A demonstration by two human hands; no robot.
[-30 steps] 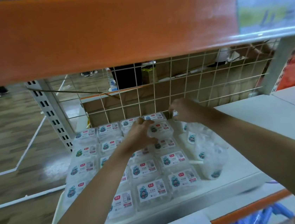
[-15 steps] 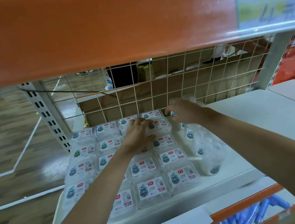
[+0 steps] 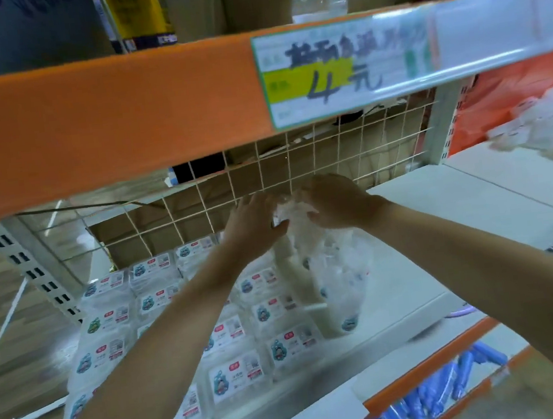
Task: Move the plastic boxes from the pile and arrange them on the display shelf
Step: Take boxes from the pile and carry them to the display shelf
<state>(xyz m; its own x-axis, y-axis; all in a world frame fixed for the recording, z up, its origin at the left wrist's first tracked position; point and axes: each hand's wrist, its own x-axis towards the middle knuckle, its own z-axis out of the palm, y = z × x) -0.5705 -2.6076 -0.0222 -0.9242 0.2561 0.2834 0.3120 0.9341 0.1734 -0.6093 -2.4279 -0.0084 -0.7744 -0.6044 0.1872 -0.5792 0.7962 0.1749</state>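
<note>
Rows of clear plastic boxes with printed labels lie flat on the left part of the white display shelf. To their right, a bundle of clear plastic boxes in see-through wrap stands tilted, reaching toward the back mesh. My left hand presses against the bundle's upper left side with its fingers fairly straight. My right hand curls over the bundle's top from the right and grips it. The bundle's top is partly hidden between my hands.
An orange shelf beam with a price label hangs just above my hands. A wire mesh panel backs the shelf. More clear boxes lie by an orange bag at the right. Blue items fill the shelf below.
My left hand left the flat rows and moved right to the tilted bundle. My right hand rose onto the bundle's top. The view tilted upward, showing the price label.
</note>
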